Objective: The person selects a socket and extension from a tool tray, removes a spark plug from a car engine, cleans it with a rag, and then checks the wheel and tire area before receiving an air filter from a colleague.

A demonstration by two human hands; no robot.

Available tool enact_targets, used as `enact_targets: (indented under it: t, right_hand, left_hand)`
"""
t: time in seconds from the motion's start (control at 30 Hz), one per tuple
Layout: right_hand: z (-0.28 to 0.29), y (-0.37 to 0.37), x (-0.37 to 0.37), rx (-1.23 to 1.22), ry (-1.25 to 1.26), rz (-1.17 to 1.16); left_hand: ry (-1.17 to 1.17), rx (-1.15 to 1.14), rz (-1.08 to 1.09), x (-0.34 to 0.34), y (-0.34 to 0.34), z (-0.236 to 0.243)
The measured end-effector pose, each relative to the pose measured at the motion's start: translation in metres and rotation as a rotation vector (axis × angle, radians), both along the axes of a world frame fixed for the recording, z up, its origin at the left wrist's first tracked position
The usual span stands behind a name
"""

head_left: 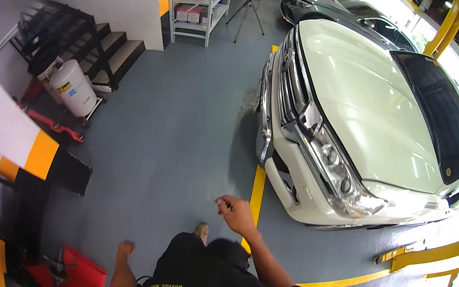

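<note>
right hand [238, 215] pinches what may be a small dark object above the grey floor [183, 136], near the glossy white car [363, 122]; left hand [125, 248] curled shut, empty.

Your right hand [238, 214] is raised over the grey floor [183, 136], fingers loosely curled, possibly pinching something small and dark; a yellow floor line [257, 189] runs just beyond it. White car [364, 116] stands right of it. Your left hand [125, 248] is a fist, with a red jack [76, 275] below-left.
</note>
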State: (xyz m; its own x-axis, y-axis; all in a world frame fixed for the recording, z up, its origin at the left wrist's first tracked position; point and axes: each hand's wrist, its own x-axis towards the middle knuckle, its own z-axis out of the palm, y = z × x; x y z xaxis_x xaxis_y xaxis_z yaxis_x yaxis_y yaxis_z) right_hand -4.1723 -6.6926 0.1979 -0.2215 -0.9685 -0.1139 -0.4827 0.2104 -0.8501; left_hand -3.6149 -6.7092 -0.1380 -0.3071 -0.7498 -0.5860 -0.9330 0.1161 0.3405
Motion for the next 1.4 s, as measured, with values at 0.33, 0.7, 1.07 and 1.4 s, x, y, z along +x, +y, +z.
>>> enact_targets:
  t: [0.33,0.7,1.07,1.4]
  right_hand:
    - [-0.010,-0.308,-0.249,-0.012,-0.011,-0.475]
    - [0.067,-0.773,-0.468,0.032,0.123,0.031]
    - [-0.022,-1.133,-0.693,0.231,0.221,0.141]
    - [-0.018,-1.338,-0.973,0.221,0.065,-0.408]
  left_hand:
    - [0.521,-0.169,0.248,-0.439,-0.591,0.130]
    - [0.403,0.413,0.172,-0.486,-0.857,0.039]
    - [-0.409,0.190,0.226,-0.576,-1.223,0.041]
    - [0.278,0.005,-0.199,-1.200,-1.684,0.066]
